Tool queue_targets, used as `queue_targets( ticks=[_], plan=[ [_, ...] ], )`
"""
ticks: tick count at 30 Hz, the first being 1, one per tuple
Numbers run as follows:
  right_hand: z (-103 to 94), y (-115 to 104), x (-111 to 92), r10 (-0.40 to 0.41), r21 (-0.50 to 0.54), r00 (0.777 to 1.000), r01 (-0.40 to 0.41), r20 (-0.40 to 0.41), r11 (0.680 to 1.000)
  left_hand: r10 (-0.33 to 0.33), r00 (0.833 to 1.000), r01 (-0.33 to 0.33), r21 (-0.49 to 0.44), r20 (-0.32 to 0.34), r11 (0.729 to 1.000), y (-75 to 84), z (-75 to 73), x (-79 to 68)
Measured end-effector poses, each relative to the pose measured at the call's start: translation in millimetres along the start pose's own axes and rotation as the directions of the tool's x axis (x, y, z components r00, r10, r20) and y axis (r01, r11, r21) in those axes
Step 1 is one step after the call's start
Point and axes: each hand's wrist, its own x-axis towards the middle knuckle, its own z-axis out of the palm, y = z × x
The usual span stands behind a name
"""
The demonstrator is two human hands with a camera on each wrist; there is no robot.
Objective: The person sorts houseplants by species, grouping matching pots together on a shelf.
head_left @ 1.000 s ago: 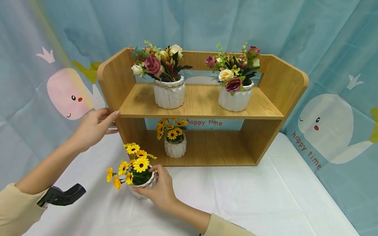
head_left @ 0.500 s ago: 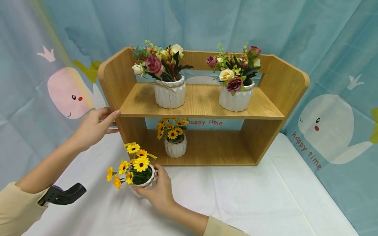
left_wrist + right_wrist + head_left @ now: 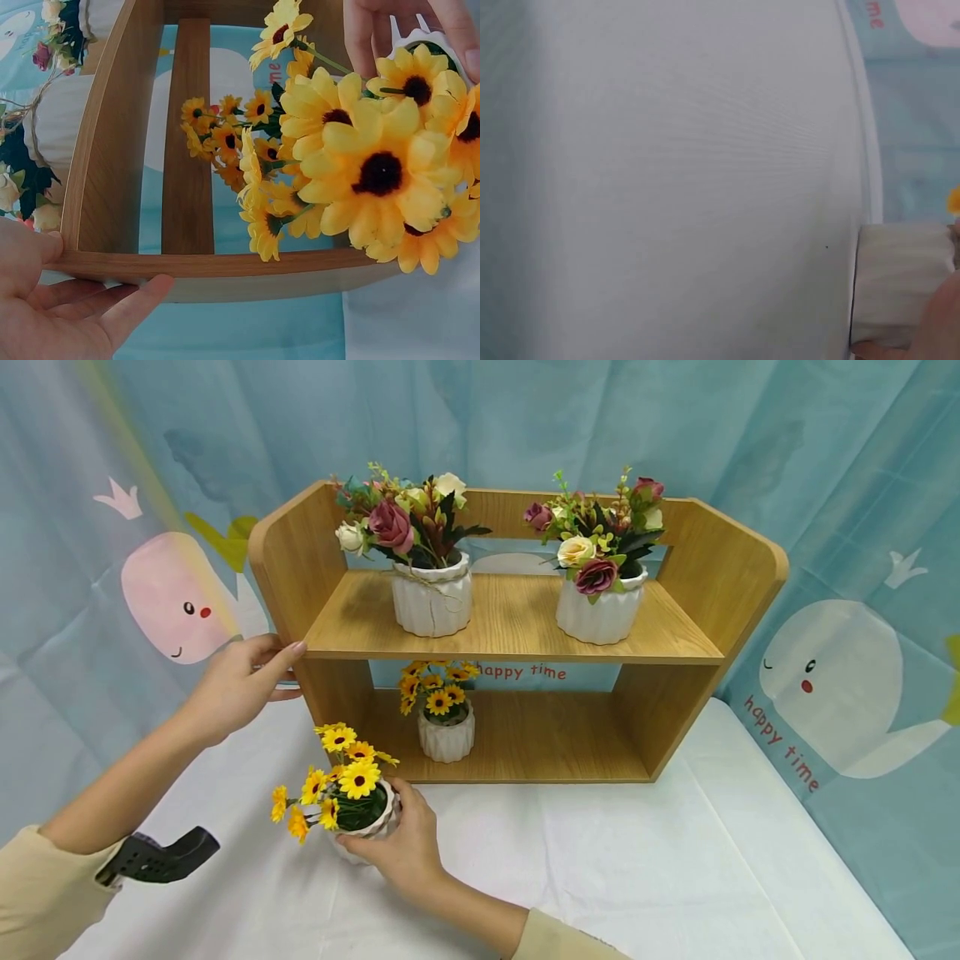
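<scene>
My right hand (image 3: pixel 408 843) grips a white ribbed flower pot (image 3: pixel 382 823) from its right side, thumb at the near rim and fingers on the far side. Yellow artificial sunflowers (image 3: pixel 358 779) lean out of that pot to the left, in front of the wooden shelf's lower left corner. The right wrist view shows the pot's pale side (image 3: pixel 900 277) with part of the hand. My left hand (image 3: pixel 240 685) holds the left side panel of the wooden shelf (image 3: pixel 517 647), thumb on its front edge. In the left wrist view its fingers (image 3: pixel 142 300) lie along the outer face.
On the upper shelf stand two white pots, a rose arrangement tied with twine (image 3: pixel 431 602) and another rose arrangement (image 3: pixel 600 610). A smaller sunflower pot (image 3: pixel 446 735) stands on the lower shelf, left of centre. White cloth (image 3: pixel 600 860) covers the table; a blue printed curtain (image 3: pixel 525 427) hangs behind.
</scene>
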Motion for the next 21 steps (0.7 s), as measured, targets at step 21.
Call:
queue_targets(
  ticks=[21],
  plan=[
    [-23.2,-9,5,-0.120,-0.094,0.991,0.125,0.059,0.988,0.004,1.000,-0.004,0.008,-0.012,1.000,-1.2,0.0,0.4]
  ],
)
